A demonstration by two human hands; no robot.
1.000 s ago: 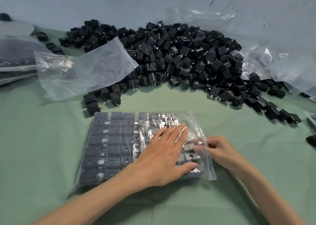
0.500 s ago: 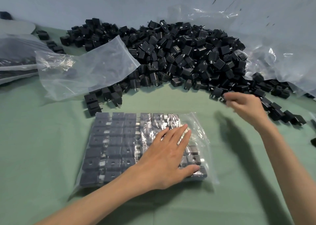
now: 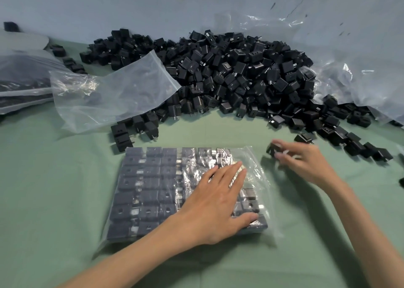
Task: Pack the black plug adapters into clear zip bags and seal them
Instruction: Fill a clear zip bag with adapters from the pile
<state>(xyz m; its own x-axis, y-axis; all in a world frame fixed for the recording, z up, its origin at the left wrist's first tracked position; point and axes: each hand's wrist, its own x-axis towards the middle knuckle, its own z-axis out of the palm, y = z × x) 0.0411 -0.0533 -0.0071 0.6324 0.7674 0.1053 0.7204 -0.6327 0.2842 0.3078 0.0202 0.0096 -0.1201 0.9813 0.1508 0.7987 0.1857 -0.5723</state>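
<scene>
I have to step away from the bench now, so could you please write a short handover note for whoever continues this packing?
Left hand: flat, pressing on the part-filled zip bag on the green cloth.
Right hand: grips one black adapter just right of that bag; blurred.
Loose adapter pile lies behind; an empty zip bag rests at back left.
Done: bag mostly filled in neat rows.
Left: fill its right end, seal it, then start the empty bag.
</scene>
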